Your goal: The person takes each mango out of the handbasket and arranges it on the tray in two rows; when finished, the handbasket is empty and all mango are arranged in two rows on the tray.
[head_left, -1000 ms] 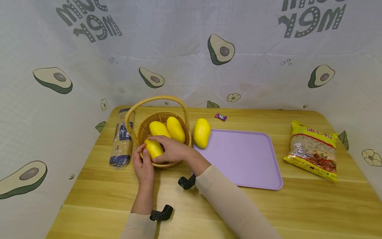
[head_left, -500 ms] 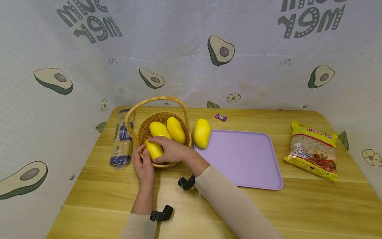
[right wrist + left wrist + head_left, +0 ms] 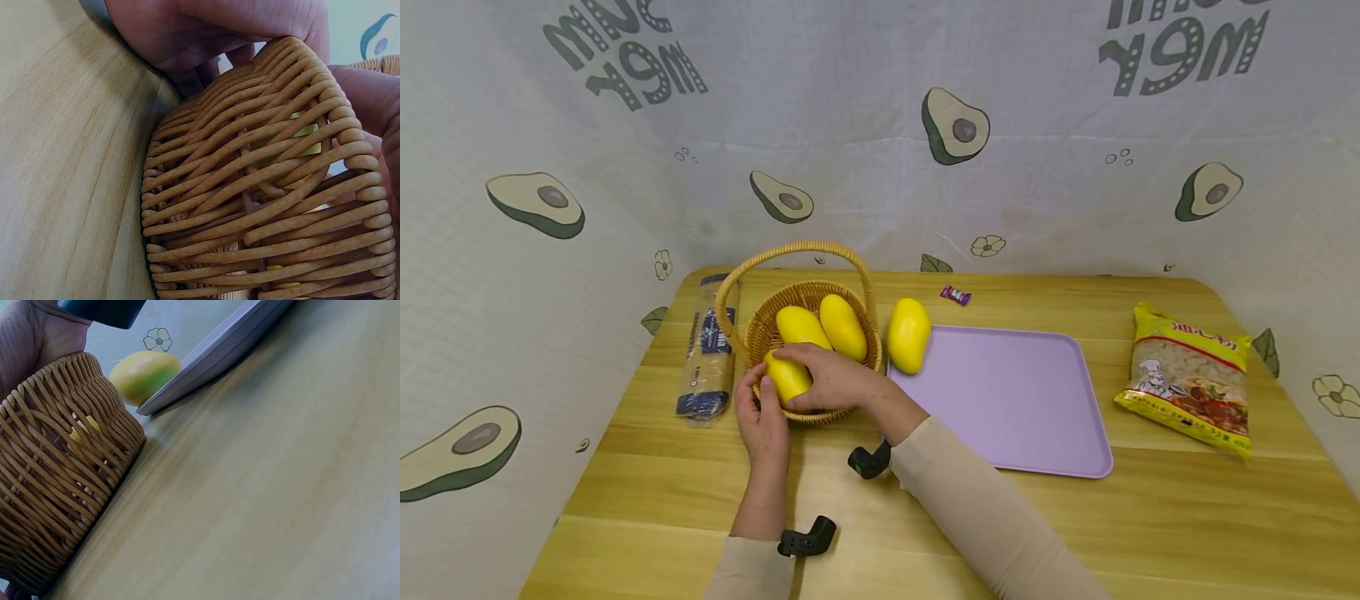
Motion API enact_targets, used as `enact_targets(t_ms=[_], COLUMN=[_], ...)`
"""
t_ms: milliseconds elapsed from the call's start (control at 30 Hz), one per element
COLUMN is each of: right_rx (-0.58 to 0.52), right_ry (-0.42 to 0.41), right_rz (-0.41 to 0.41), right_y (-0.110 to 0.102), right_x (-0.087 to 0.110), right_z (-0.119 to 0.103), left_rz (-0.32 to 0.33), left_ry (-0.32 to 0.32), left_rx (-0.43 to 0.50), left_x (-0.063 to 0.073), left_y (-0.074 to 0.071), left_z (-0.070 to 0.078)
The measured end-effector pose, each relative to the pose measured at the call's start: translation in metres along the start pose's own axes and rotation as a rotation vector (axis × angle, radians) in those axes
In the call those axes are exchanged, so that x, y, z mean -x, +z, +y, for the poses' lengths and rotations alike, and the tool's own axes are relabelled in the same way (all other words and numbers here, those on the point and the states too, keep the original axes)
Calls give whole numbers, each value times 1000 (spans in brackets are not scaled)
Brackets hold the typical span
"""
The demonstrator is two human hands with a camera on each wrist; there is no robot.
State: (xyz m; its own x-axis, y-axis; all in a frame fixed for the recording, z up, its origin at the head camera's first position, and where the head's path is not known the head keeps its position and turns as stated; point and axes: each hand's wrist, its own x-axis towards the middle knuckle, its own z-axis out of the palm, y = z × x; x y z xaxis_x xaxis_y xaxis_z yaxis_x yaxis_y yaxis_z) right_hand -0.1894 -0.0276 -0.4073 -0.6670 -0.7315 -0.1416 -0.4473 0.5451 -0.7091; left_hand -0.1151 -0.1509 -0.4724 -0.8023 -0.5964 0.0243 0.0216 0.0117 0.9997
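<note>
A wicker basket with a tall handle stands on the table, holding several yellow mangoes. Two of them, a left mango and a right mango, lie toward the back. My right hand reaches over the near rim and grips the front mango, fingers across its top and thumb at its near side. At the basket's left front, my left hand holds the rim; its fingers lie along the outside in the right wrist view, where the woven wall hides most of the fruit.
Another mango lies at the back left corner of a lilac tray. A small purple-wrapped candy is behind the tray. A clear-wrapped pack lies left of the basket, a yellow food bag far right.
</note>
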Motion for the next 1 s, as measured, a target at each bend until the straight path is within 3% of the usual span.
enact_targets(t_ms=[533,767,1000], right_rx=[18,-5,25], right_ry=[17,41,19], right_rz=[-26,-44,-1], right_y=[-3,-18,-37], right_x=[0,13,30], right_z=[-1,-7,-10], left_rz=[16,10,22], left_ry=[13,18,54], left_rx=[-14,-17,-11], left_x=[1,2,1], left_y=[0,1,1], left_z=[-1,-2,-2])
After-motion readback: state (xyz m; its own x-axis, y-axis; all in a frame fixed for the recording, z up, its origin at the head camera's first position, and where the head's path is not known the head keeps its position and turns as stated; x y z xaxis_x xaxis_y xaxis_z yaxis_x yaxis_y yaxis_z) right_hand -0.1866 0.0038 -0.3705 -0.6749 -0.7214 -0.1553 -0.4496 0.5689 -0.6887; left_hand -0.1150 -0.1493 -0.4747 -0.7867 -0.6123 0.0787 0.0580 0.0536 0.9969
